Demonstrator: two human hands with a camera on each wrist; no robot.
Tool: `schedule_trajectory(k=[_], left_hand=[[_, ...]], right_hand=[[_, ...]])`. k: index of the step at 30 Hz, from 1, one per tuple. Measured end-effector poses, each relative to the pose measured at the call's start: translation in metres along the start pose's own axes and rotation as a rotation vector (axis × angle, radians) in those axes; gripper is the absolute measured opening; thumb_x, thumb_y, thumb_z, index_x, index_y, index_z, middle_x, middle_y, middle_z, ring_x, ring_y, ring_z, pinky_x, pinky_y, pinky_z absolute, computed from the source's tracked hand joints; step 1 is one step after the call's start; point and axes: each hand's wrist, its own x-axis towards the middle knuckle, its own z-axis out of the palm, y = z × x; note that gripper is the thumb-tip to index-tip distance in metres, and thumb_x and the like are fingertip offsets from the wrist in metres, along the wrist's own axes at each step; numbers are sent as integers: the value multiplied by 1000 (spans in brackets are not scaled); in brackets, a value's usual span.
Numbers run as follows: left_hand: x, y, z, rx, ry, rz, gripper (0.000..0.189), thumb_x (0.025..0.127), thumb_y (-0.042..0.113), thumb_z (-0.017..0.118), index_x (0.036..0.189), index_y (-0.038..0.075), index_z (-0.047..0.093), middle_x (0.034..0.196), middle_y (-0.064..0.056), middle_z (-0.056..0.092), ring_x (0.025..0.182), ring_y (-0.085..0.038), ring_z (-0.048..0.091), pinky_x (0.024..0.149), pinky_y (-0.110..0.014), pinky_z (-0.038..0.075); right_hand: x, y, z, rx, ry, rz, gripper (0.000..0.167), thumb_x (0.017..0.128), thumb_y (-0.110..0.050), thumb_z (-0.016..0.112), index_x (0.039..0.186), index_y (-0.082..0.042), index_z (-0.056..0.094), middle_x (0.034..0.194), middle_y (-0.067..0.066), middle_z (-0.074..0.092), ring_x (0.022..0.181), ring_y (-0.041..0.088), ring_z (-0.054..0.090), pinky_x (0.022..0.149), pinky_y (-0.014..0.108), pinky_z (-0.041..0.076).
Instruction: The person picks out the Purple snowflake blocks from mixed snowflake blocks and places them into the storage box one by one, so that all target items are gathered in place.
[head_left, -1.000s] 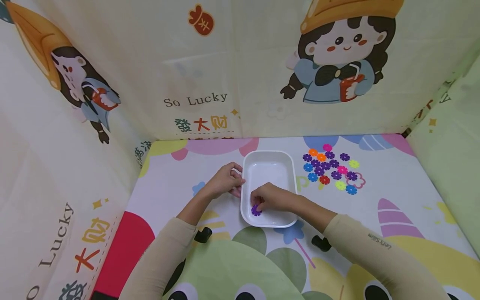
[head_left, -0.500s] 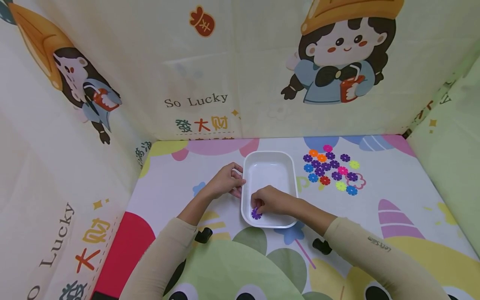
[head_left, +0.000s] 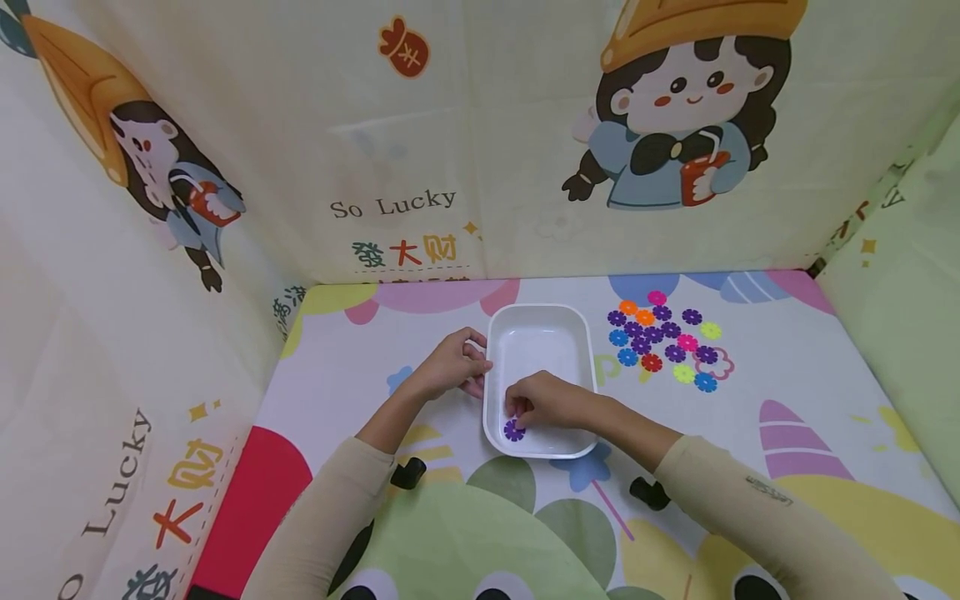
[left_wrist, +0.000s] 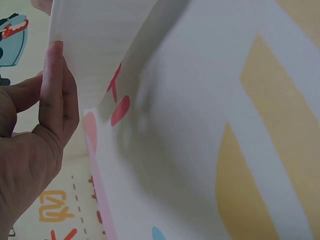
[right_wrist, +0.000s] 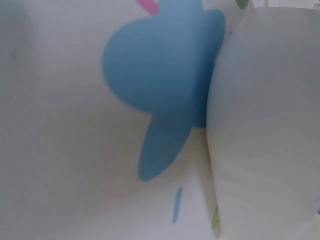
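Observation:
A white rectangular tray (head_left: 551,350) stands on the printed tabletop. My left hand (head_left: 453,364) holds its left rim, and in the left wrist view the fingers (left_wrist: 51,82) lie against the outer wall. My right hand (head_left: 551,400) reaches over the right rim into the tray. Its curled thumb and fingers pinch the edge of a purple flower-shaped piece (head_left: 514,431) at the near-left corner; the hand hides part of the piece. The right wrist view shows only the tray's outer wall (right_wrist: 265,125) and the tabletop, with no hand.
To the right of the tray lies a loose group of flower-shaped pieces: several purple (head_left: 654,334), plus blue (head_left: 627,357), orange (head_left: 645,317), pink (head_left: 687,342), yellow-green (head_left: 683,372) and one red (head_left: 652,362). Printed cloth walls (head_left: 517,167) enclose the table's back and sides.
The purple flower piece has moved slightly toward the tray's near end, and more of it shows below my right fingertips. My left hand stays at the rim.

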Motion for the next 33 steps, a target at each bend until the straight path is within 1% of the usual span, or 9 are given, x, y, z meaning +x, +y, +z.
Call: schedule_trajectory(k=[4, 11, 14, 17, 20, 24, 28, 33], left_hand=[[0, 0, 0, 1, 1, -1, 38, 99, 1, 66, 132, 2, 47, 97, -14, 62, 67, -20, 70, 62, -44, 69], [2, -2, 1, 0, 4, 0, 38, 99, 1, 66, 132, 2, 47, 97, -15, 62, 67, -21, 71, 62, -44, 68], [3, -2, 0, 9, 4, 0, 38, 99, 2, 66, 132, 2, 47, 97, -14, 62, 67, -20, 70, 63, -45, 69], [2, -2, 0, 10, 4, -1, 38, 99, 2, 66, 133, 2, 47, 98, -15, 62, 67, -21, 70, 63, -45, 69], [0, -2, 0, 12, 3, -7, 38, 99, 3, 66, 133, 3, 47, 99, -15, 62, 68, -21, 71, 64, -44, 69], [0, -2, -1, 13, -2, -5, 38, 100, 4, 66, 133, 3, 47, 99, -15, 62, 69, -21, 71, 65, -45, 69], [0, -1, -1, 7, -2, 5, 38, 99, 2, 66, 133, 2, 47, 97, -15, 61, 68, -22, 71, 65, -47, 69], [1, -1, 0, 10, -2, 2, 39, 99, 2, 66, 133, 2, 47, 98, -15, 62, 68, -21, 70, 64, -45, 69]], right_hand=[[-7, -3, -4, -6, 18, -15, 9, 90, -12, 80, 95, -13, 72, 80, -8, 64, 76, 8, 57, 70, 17, 57], [-29, -10, -17, -36, 79, -30, 11, 90, -13, 81, 99, -13, 73, 82, -9, 64, 77, 8, 57, 71, 17, 58], [-41, -10, -23, -37, 108, -23, 13, 91, -14, 80, 102, -13, 74, 85, -9, 65, 78, 8, 58, 72, 16, 59], [-52, -8, -30, -42, 142, -25, 16, 92, -15, 80, 107, -12, 74, 91, -8, 67, 80, 8, 59, 73, 16, 60], [-65, -5, -38, -47, 188, -25, 21, 92, -18, 80, 111, -12, 74, 99, -6, 69, 85, 7, 61, 74, 16, 61], [-82, 0, -50, -37, 264, 0, 26, 90, -17, 81, 114, -12, 73, 103, -2, 71, 89, 8, 64, 75, 16, 62], [-97, 7, -61, -42, 334, 24, 27, 89, -13, 82, 114, -11, 73, 102, 0, 72, 90, 10, 65, 75, 16, 62], [-115, 19, -72, -107, 417, 33, 28, 87, -12, 84, 113, -11, 74, 100, -2, 73, 89, 11, 66, 76, 19, 64]])
